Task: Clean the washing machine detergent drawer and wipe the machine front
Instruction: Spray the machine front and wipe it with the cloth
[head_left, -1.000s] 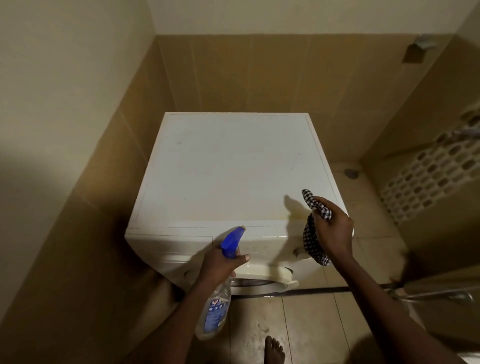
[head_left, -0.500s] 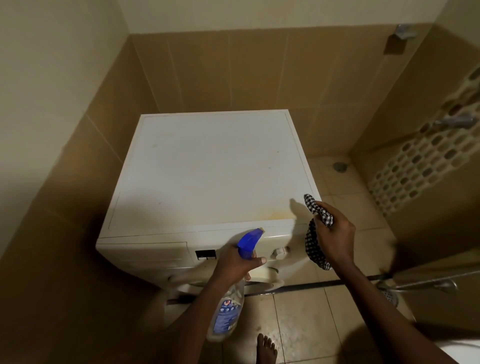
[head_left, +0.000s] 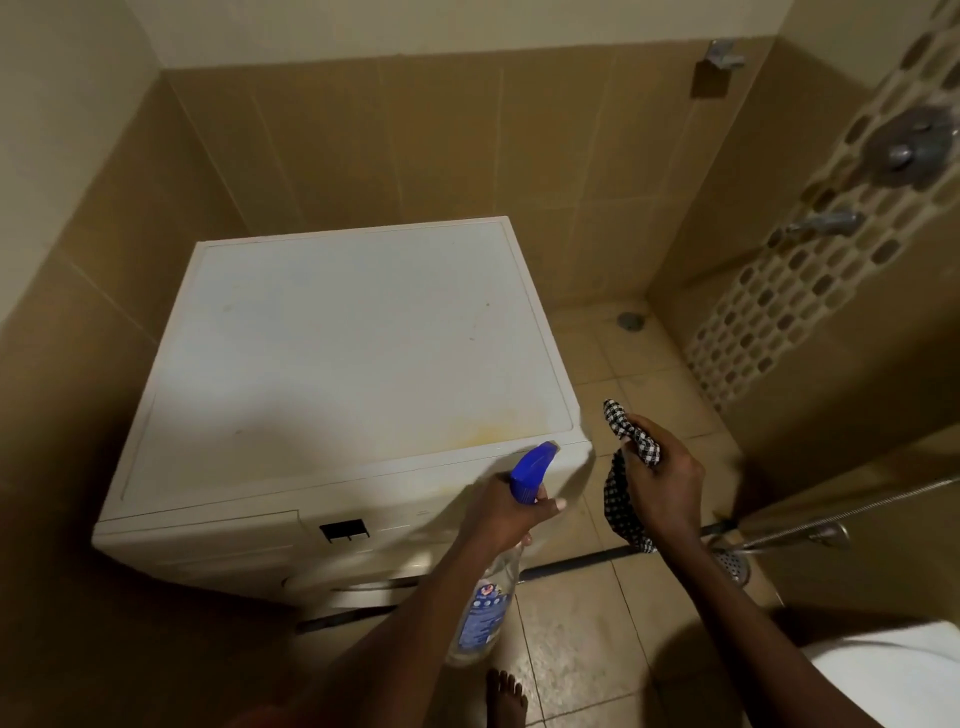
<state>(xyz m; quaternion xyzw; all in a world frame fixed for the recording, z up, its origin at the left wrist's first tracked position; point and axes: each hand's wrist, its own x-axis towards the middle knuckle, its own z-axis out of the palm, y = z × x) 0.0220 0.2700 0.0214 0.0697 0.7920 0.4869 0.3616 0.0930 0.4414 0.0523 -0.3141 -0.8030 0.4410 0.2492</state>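
Note:
A white front-loading washing machine (head_left: 337, 353) stands in a tiled corner. Its detergent drawer (head_left: 202, 543) is closed at the front panel's left, beside a small dark display (head_left: 344, 531). My left hand (head_left: 501, 514) grips the neck of a clear spray bottle (head_left: 485, 603) with a blue trigger head, held in front of the panel's right end. My right hand (head_left: 662, 488) holds a bunched black-and-white checked cloth (head_left: 626, 478) just right of the machine's front corner. The door below the panel is mostly hidden by my left arm.
Tiled walls close in behind and left of the machine. To the right lie a tiled shower floor with a drain (head_left: 630, 320), wall taps (head_left: 826, 222), a metal hose with a shower head (head_left: 732, 564) and a white fixture (head_left: 893, 675). My bare foot (head_left: 506, 696) stands below the bottle.
The view has shifted right, so the machine sits further left in frame. Both hands now lie at the machine's right front corner, still holding bottle and cloth.

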